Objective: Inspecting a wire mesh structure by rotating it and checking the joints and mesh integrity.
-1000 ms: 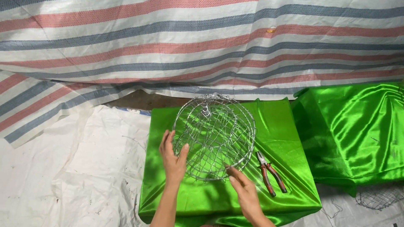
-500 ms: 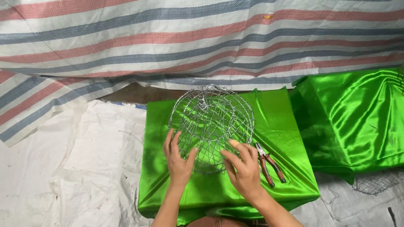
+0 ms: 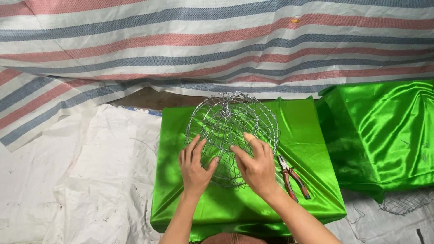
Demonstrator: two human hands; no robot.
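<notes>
A round wire mesh basket [image 3: 226,119] rests on a block draped in shiny green cloth [image 3: 298,135]. My left hand [image 3: 195,163] lies flat on the basket's near left side, fingers spread across the wires. On the near right side my right hand [image 3: 255,165] presses the mesh, also with spread fingers. Neither hand closes around the wire. Red-handled pliers [image 3: 294,177] lie on the green cloth just right of my right hand.
A second green-draped block [image 3: 384,131] stands to the right. A striped red, blue and white tarp [image 3: 181,40] hangs behind. White sheeting [image 3: 81,180] covers the ground at left. A scrap of wire mesh [image 3: 402,203] lies at the lower right.
My right hand has moved from the basket's lower right rim onto its near side. The left hand has shifted slightly inward. The view has drifted a little.
</notes>
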